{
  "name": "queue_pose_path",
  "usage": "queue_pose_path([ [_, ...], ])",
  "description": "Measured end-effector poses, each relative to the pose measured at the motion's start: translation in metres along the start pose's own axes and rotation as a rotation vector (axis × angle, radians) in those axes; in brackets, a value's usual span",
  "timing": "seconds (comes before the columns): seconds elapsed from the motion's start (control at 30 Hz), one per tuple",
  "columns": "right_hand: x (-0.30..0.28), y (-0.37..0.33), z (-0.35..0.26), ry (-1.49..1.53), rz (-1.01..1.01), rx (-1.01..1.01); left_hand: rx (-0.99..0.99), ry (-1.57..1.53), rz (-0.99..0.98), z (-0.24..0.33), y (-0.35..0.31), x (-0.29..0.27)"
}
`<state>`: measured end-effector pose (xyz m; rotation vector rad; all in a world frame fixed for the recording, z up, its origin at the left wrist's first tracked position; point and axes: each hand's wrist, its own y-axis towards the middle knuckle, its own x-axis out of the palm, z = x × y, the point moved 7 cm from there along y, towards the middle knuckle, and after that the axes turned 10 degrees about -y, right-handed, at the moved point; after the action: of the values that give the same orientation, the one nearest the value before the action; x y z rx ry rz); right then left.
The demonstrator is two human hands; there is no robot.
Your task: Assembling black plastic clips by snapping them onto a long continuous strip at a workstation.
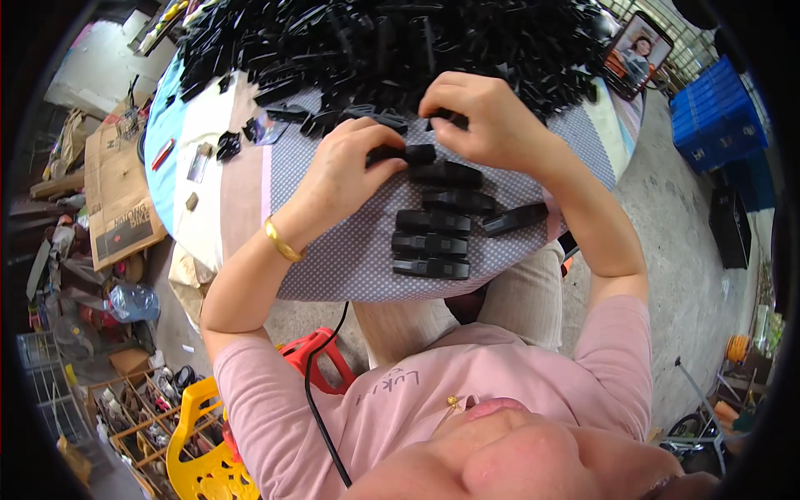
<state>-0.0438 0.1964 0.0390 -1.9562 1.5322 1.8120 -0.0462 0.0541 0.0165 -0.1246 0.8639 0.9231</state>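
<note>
My left hand point(348, 165) grips a black plastic part point(410, 154) over a round table covered with dotted cloth point(350, 258). My right hand point(483, 121) is just above it, fingers pinched on a small black piece point(447, 116) at the edge of a big heap of black plastic parts point(392, 42). Below my hands, several finished black parts point(433, 221) lie in a neat column on the cloth, and one more point(515, 219) lies aslant to their right. A gold bangle point(281, 242) circles my left wrist.
A phone on a stand point(637, 52) sits at the table's far right. Blue crates point(715, 112) stand on the concrete floor to the right. Cardboard point(117, 196) and clutter lie left; a red stool point(312, 354) and yellow chair point(200, 454) are below.
</note>
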Motion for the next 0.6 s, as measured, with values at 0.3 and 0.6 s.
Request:
queue_pose_path([
  [0.3,0.022,0.001,-0.004,0.196,-0.200,0.029,-0.054,-0.018,0.037,-0.006,-0.002,0.004],
  [0.6,0.032,-0.007,0.006,-0.043,-0.286,0.109,-0.175,-0.114,0.044,-0.009,-0.002,-0.003],
])
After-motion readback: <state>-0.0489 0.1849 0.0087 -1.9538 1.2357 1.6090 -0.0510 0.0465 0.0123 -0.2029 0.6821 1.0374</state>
